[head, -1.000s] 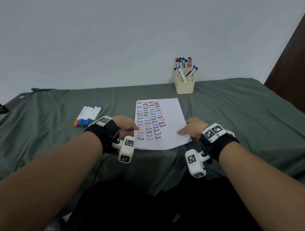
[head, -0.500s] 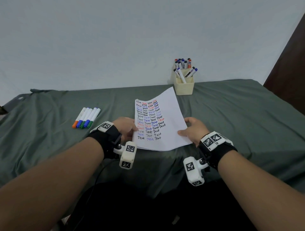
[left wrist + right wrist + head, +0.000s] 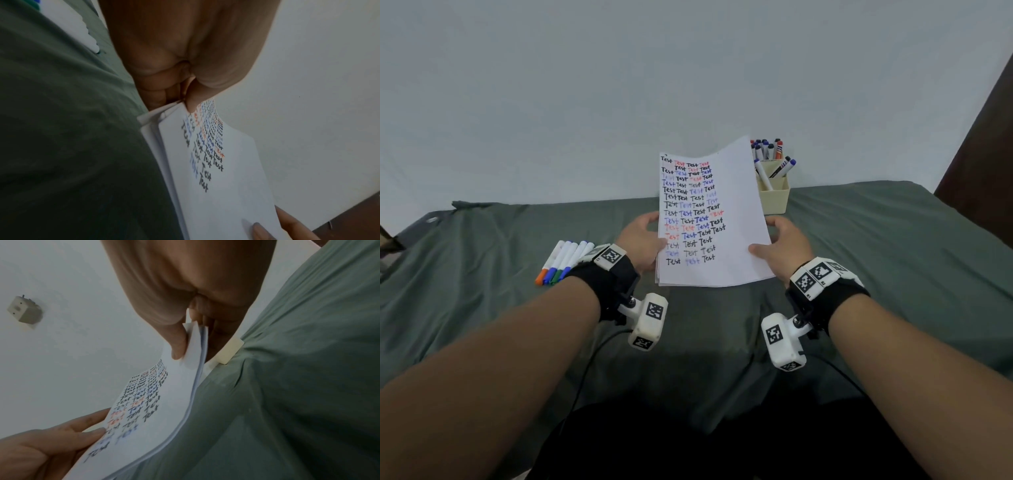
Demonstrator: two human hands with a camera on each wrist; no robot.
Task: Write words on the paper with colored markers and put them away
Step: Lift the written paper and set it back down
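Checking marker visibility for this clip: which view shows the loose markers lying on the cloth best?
The head view: the loose markers lie side by side, coloured caps visible. The left wrist view catches only blurred white barrels at its top edge. The right wrist view shows none.

White paper [image 3: 736, 219] w/ black, red, blue words; green cloth [image 3: 876, 260]; beige holder [image 3: 777, 197].
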